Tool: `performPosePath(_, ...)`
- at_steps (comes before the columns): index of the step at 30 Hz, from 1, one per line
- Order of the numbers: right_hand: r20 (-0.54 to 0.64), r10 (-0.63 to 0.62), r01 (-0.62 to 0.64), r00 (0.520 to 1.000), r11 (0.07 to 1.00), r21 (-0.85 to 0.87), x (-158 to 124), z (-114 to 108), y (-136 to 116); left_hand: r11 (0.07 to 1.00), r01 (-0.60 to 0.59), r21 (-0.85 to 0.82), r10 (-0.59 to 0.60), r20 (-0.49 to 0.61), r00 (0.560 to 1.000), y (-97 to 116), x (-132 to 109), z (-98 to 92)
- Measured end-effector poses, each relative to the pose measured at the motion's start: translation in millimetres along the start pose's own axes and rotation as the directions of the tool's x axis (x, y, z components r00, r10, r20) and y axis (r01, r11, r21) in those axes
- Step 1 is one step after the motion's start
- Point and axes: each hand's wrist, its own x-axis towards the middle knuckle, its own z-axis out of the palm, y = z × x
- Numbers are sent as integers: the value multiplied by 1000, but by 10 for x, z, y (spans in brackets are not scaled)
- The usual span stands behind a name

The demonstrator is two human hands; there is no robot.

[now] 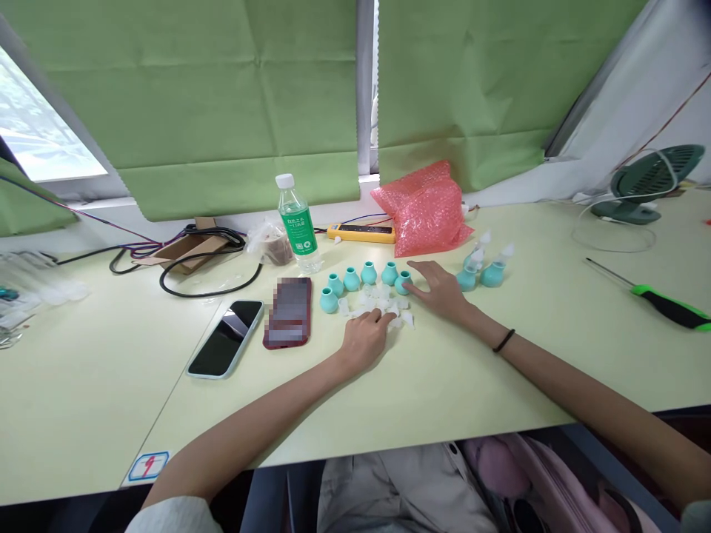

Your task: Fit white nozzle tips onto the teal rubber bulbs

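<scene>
Several turquoise squeeze bulbs [368, 273] with open necks stand in a curved row on the table. In front of them lies a loose pile of small translucent white tips [383, 292]. My left hand [365, 342] rests at the near edge of the pile, fingers curled down and close together; what lies under the fingertips is hidden. At the row's right end, my right hand [441, 292] has thumb and forefinger apart, the thumb against the last bulb [404, 283]. To the right of that hand stand three bulbs with white tips fitted [492, 275], partly overlapping.
Two phones [227, 339] lie to the left, near a water bottle [300, 226]. Behind are a yellow meter [361, 234], a pink bubble-wrap bag [425, 211] and black cable [183, 292]. A screwdriver [666, 302] and green fan [647, 181] are at right.
</scene>
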Motion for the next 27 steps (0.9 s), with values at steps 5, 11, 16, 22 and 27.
performPosePath(5, -245, -11, -45, 969, 974, -223, -161, -330, 170, 1000, -6, -7, 5, -20, 1000, 14, -10, -13)
performPosePath(11, -177, 156, -218, 972, 882, -418, -173, -479, 316, 999, 28, -30, -28, -3, 1000, 18, -4, -23)
performPosePath(16, -124, 203, -233, 971, 916, -327, -184, -412, 279, 994, 55, -97, -55, -1, 998, 3, -1, -20)
performPosePath(22, -275, -33, 3, 961, 994, -110, -213, -410, 71, 955, 34, -294, -92, -186, 978, 14, -27, -63)
performPosePath(27, -131, -148, 165, 980, 978, 127, -275, -449, -550, 793, -22, -608, -180, -270, 946, 33, -175, -188)
